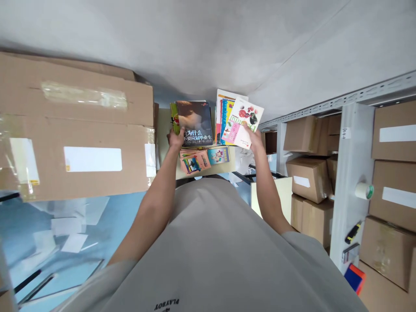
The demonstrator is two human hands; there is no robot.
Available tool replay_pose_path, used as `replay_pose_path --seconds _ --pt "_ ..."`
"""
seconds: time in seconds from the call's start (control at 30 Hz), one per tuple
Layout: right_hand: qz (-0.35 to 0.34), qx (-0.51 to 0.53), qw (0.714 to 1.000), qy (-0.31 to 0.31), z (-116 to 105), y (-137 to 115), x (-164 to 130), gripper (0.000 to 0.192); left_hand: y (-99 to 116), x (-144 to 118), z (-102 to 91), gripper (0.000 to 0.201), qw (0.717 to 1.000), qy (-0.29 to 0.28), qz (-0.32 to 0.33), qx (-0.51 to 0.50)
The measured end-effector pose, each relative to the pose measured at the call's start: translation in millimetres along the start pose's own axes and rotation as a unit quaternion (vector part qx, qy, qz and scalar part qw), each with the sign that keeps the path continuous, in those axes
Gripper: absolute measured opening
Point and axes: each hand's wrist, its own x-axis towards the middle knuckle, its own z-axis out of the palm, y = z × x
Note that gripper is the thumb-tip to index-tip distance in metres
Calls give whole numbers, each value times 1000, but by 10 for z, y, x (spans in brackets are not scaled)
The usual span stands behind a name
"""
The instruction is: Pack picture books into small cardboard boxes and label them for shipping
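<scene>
My left hand [176, 138] grips the lower left corner of a dark-covered book [196, 121] with white lettering, its thumb on the cover. A green and yellow book [174, 118] sticks out at that book's left edge. My right hand [254, 138] pinches the lower right edge of a white book [246, 119] with red fruit on its cover, tilted over a stack of colourful books [224, 113]. Closer to me, small pink booklets [196, 161] and a blue booklet [218, 155] lie on the pale tabletop [231, 164].
Large cardboard boxes [92, 156] stand at left, close to my left arm. On the right, a metal shelf [350, 173] holds several boxes [310, 177]. A tape roll [364, 190] and a yellow-black cutter [353, 232] are on its upright. Papers [69, 227] lie at lower left.
</scene>
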Motion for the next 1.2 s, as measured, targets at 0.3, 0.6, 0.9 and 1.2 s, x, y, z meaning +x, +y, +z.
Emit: replay_pose_path --seconds 0.3,0.6,0.9,1.2 --pt "-3 -26 999 46 -15 84 32 71 -35 53 77 73 998 43 -49 -12" --pt "28 -69 997 19 -8 10 75 53 711 -830 1102 103 944 -209 224 -122" --pt "78 -63 995 -5 -87 -66 76 48 661 -924 1296 117 927 -251 263 -96" --pt "96 -67 993 7 -130 -37 137 64 242 -1235 905 101 926 -276 251 -48"
